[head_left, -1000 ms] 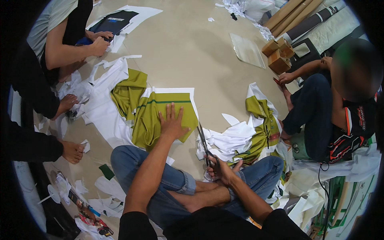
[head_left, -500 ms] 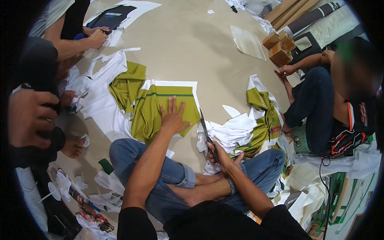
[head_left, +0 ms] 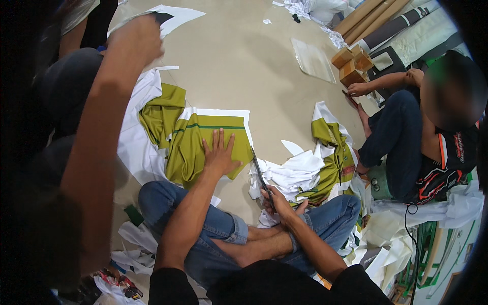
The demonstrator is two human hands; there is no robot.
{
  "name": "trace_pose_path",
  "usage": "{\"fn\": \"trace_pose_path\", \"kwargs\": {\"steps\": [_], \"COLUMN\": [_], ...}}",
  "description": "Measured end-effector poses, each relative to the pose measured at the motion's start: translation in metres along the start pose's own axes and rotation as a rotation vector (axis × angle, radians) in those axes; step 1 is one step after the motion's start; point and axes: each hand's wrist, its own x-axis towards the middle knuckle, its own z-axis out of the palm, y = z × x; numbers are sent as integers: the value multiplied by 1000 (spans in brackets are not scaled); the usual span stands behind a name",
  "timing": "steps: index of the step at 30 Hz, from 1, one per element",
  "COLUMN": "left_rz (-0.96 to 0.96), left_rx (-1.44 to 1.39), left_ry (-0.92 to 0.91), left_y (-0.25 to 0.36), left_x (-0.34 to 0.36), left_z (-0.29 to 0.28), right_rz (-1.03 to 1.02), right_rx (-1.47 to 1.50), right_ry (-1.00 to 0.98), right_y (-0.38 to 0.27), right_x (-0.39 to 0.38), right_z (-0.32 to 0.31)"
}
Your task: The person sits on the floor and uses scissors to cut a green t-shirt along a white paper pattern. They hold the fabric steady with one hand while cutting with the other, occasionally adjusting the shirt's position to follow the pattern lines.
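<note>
In the head view, the person sits with crossed legs (head_left: 333,216), and the work lies on the floor (head_left: 254,91) just beyond the shins, where both arms reach it. The left hand (head_left: 221,155) rests wide on the olive cloth (head_left: 190,157), palm down and fingers spread. That broad press likely keeps the cloth from sliding and its right part smooth; nearer its left side it is rumpled into folds.

The right hand (head_left: 277,202) is closed around the handles of the scissors (head_left: 258,166), held low, with the blades pointing away from the body. Their tips are at the right edge of the olive cloth, by its white margin (head_left: 247,127); I cannot tell whether they touch it. The 2 blades look close together. This angle probably lets them run along the edge while the left hand stays clear of them.

White scraps (head_left: 287,175) lie just right of the scissors, and a bunched olive-and-white piece (head_left: 325,132) sits beyond them, perhaps set aside there to leave the panel uncovered. At the left, 1 co-worker's arm (head_left: 96,147), blurred, hides part of the white cloth (head_left: 133,150); another co-worker (head_left: 396,142) sits at the right, well apart from the olive cloth.
</note>
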Motion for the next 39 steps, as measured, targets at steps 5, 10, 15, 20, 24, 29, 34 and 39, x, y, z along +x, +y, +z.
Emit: {"fn": "trace_pose_path", "kwargs": {"steps": [5,10,15,20,24,29,34,39], "left_rz": [3,3,11,-2,6,0,9,11], "left_rx": [-15,-12,-15,-15,-13,4,7,17], "left_ry": [4,6,-1,-17,-26,-43,-34,-44], "left_y": [-2,-3,0,0,3,4,2,4], "left_x": [1,2,1,-2,-3,-4,-3,-3], "left_z": [3,7,3,1,1,3,8,7], "right_rz": [11,14,-36,-23,-3,-32,-34,-12], "right_rx": [-98,-86,-135,-183,-159,-178,-226,-177], "right_ry": [32,27,10,42,43,28,47,66], "right_y": [-4,-13,-5,-7,-13,-15,-15,-29], "right_x": [-8,-6,12,2,14,19,14,21], "right_z": [2,6,-2,4,3,6,7,14]}}
